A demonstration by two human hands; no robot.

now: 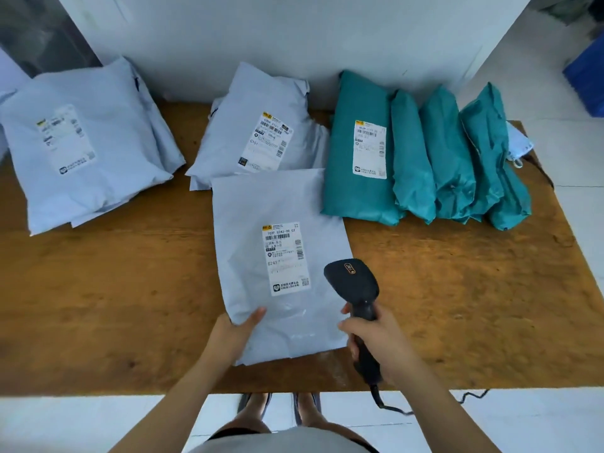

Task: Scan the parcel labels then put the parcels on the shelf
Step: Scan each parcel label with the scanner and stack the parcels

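A flat grey parcel [277, 256] lies in the middle of the wooden table [114, 305], its white label [286, 258] facing up. My left hand [237, 331] holds the parcel's near left corner, thumb on top. My right hand [376, 338] grips the handle of a black barcode scanner [354, 286]. The scanner's head hovers over the parcel's right edge, just right of the label. Its cable runs off the table's front edge.
A stack of grey parcels [85, 145] lies at the back left and another grey parcel [258, 132] at the back middle. Several teal parcels [421, 155] lie in a row at the back right. A white wall [277, 34] stands behind the table.
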